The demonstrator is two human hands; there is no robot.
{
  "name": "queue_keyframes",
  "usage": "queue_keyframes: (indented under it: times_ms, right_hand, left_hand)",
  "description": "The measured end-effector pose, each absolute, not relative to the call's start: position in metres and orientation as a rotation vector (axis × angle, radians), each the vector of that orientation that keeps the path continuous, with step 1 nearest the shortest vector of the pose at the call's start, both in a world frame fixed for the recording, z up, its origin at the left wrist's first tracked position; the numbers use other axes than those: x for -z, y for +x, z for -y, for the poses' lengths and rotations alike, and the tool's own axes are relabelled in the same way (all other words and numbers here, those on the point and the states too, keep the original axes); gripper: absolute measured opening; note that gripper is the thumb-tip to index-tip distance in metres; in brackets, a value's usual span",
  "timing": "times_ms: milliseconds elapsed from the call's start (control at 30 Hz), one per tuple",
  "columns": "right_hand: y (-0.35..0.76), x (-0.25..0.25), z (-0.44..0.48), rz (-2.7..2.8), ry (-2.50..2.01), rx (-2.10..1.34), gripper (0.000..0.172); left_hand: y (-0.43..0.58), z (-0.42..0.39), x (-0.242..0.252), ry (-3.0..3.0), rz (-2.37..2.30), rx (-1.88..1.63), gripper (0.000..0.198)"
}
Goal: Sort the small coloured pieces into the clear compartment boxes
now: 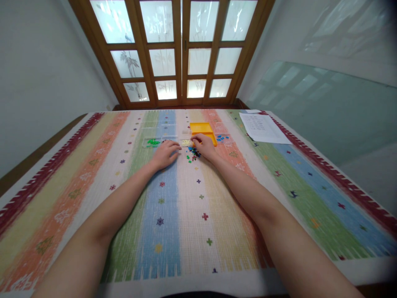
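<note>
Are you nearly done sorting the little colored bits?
About partway. Green bits already sit in one clear box and blue bits in another. The right hand touches the mixed pile, and the left hand rests beside it. That pile is what's left to sort.

Tray (203,128) behind loose pieces (192,155), sheet (263,128) to its right, seemingly boxes (153,142) left
</note>
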State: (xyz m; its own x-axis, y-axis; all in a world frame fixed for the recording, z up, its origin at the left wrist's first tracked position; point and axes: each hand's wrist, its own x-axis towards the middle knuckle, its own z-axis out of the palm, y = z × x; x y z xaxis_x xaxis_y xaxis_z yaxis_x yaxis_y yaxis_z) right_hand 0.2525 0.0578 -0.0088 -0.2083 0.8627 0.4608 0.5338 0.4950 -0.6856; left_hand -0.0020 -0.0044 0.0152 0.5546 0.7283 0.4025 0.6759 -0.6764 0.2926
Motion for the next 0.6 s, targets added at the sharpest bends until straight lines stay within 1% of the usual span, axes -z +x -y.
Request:
queue_keyframes:
  times_ms: [100,200,367,467,600]
  right_hand:
    - [0.253,0.009,-0.059,1.887,-1.166,-0.485,0.024]
    - [0.252,0.01,-0.059,1.883,-1.165,-0.474,0.024]
    - [0.254,0.005,-0.058,1.896,-1.193,-0.47,0.025]
    - [0.26,-0.003,-0.06,2.017,-1.204,-0.464,0.026]
    - [0.272,-0.017,-0.061,2.345,-1.186,-0.509,0.015]
  left_hand:
    - [0.014,0.015,-0.016,2.764,-0.912,-0.586,0.039]
    - [0.023,0.022,-0.016,2.781,-0.766,-0.446,0.043]
    - [0.025,0.024,-0.019,2.757,-0.763,-0.41,0.036]
    - [0.023,0.022,-0.018,2.76,-0.755,-0.422,0.031]
    - [0.02,0.02,-0.016,2.763,-0.779,-0.46,0.026]
